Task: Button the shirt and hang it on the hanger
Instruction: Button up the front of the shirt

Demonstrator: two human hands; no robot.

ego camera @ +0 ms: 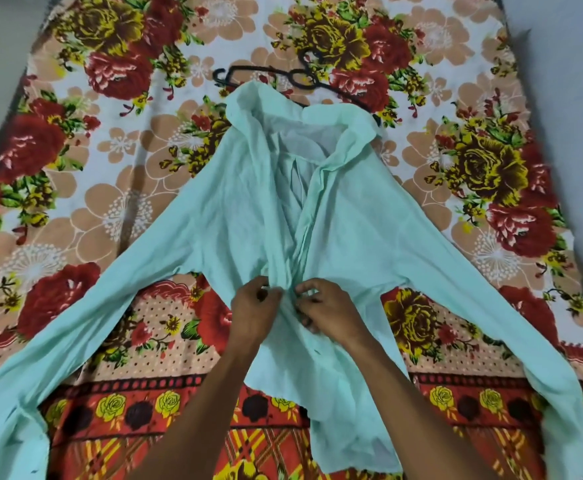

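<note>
— Bedspread (75, 202), flowered, fills nearly everything; where's the shirt (248, 209)?

— Spread flat across its middle, collar away from the person, sleeves splayed toward both near corners. The hanger (266, 72) lies just beyond the collar, partly under it.

— And the step?

— Buttoning, I'd judge. Left hand (252, 313) and right hand (324, 313) each pinch a front edge at mid-placket, fingertips nearly meeting. Upper front gapes open, so I'd work upward next.

— Room?

— Plenty on both sides; bed edges lie well apart from the hands.
</note>
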